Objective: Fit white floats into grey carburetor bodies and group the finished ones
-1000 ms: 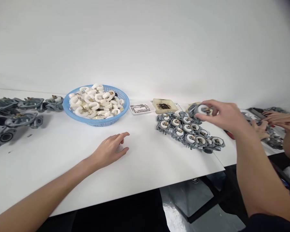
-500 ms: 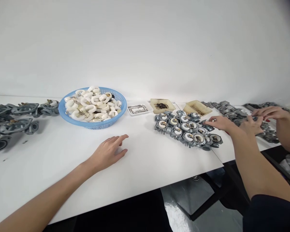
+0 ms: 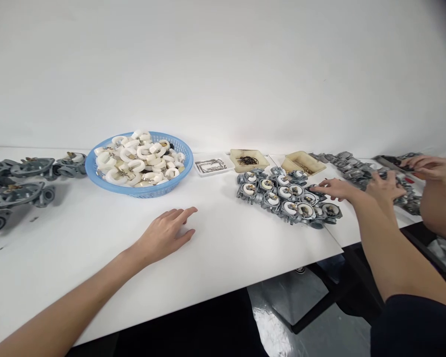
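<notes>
My left hand hovers over or rests on the white table, thumb and index finger apart, holding nothing. At the right edge of a cluster of grey metal carburetors, my right hand has its fingers bent onto a carburetor, which they partly cover. Many carburetors in this cluster stand with open bowl sides up, showing white floats and brass parts. Left of the cluster, behind my left hand, a blue plastic basket holds a heap of white ring-shaped floats.
Shallow trays stand along the wall: a white tray with thin pins, a yellowed tray with dark rings, another yellowed tray with small brass pieces. More carburetors lie at left. At right, a co-worker's hands work over further carburetors.
My right hand has shifted slightly left and down onto the carburetor, which sits lower against the cluster. My left hand stays in place. The co-worker's hands have moved slightly. The view has shifted a little.
</notes>
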A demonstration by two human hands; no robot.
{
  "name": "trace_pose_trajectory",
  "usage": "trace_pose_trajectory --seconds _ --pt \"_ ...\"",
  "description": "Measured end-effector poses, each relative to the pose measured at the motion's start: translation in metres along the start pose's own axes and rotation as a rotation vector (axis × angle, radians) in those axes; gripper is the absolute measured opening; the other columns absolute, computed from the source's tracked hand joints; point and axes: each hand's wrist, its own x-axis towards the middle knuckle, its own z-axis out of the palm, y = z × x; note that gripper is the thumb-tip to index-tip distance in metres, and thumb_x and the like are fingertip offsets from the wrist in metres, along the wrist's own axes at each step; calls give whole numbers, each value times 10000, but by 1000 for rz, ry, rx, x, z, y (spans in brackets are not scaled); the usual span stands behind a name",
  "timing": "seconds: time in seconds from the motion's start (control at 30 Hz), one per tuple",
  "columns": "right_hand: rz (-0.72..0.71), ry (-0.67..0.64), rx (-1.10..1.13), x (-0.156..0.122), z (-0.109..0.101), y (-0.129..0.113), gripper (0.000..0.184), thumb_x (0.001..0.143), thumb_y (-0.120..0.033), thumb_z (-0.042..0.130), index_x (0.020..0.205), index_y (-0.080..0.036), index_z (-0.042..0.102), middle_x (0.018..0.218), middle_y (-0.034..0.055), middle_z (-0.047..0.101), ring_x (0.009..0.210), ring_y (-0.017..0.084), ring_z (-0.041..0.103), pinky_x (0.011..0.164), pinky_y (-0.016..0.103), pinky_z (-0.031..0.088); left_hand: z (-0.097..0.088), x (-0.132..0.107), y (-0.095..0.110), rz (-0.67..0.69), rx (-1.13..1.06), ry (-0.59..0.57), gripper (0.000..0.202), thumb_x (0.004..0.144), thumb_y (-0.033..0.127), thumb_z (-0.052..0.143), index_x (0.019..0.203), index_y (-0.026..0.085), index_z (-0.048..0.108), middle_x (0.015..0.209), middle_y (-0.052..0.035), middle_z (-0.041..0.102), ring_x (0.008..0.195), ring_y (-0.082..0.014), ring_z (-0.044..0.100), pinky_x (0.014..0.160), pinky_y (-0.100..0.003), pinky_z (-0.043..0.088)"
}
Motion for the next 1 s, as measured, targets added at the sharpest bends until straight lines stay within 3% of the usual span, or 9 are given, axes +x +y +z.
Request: trace_pose_trajectory --seconds 0.13,0.3,0.33,0.4,0.53,0.6,0.7,0.8,1.0 --pt "91 -29 72 -7 -22 -21 427 634 -525 881 777 -157 718 720 150 705 556 202 556 575 375 403 0 1 1 11 3 -13 403 1009 356 494 1388 233 431 985 -55 667 924 -259 645 818 -412 523" --pt "-6 235 244 -25 -39 -91 490 917 -580 603 1169 -172 703 965 165 728 738 214 623 678 366 466 -2 1 3 0 17 -36 391 1008 343 515 1378 232 463 1002 -62 673 962 -270 651 846 -414 518" --pt "-70 269 312 -34 -37 -114 460 938 -557 586 1189 -186 691 969 141 732 738 196 631 693 345 491 -3 1 4 -3 17 -42 381 1006 337 522 1368 228 476 1011 -65 674 970 -271 653 852 -411 517" --pt "-383 303 557 -57 -26 -165 352 913 -464 665 1119 -183 715 977 123 739 781 199 662 719 331 537 -6 2 6 -9 12 -48 362 1004 325 533 1348 217 502 1019 -69 676 965 -266 654 847 -401 518" --pt "-991 -61 509 -114 23 -260 261 919 -435 707 1111 -258 708 1072 55 735 706 164 657 689 318 565 -8 3 6 -4 15 -32 337 999 321 559 1313 200 534 1017 -69 681 934 -248 654 822 -379 519" --pt "-1139 -143 494 -134 58 -288 308 959 -383 672 1240 -257 655 1184 70 706 787 168 678 743 317 582 -7 3 4 12 13 -20 299 993 330 570 1261 197 554 1001 -68 684 916 -241 655 802 -365 516" --pt "-1183 -141 593 -146 109 -304 379 992 -346 621 1359 -272 566 1268 85 660 852 170 686 741 313 605 -4 3 2 35 8 6 215 975 317 586 1146 188 587 950 -61 680 881 -232 649 795 -361 513" --pt "-1162 -180 704 -145 141 -305 396 996 -352 610 1376 -274 533 1242 84 654 677 123 626 625 293 596 -1 3 4 51 31 14 158 944 264 600 1079 183 611 941 -57 666 863 -223 631 802 -367 502" --pt "-1173 -195 638 -142 145 -304 255 998 -275 579 1251 -261 604 1060 51 698 752 162 665 671 303 590 0 4 9 74 88 -19 107 927 147 536 934 189 634 891 -52 617 815 -202 574 759 -350 460"
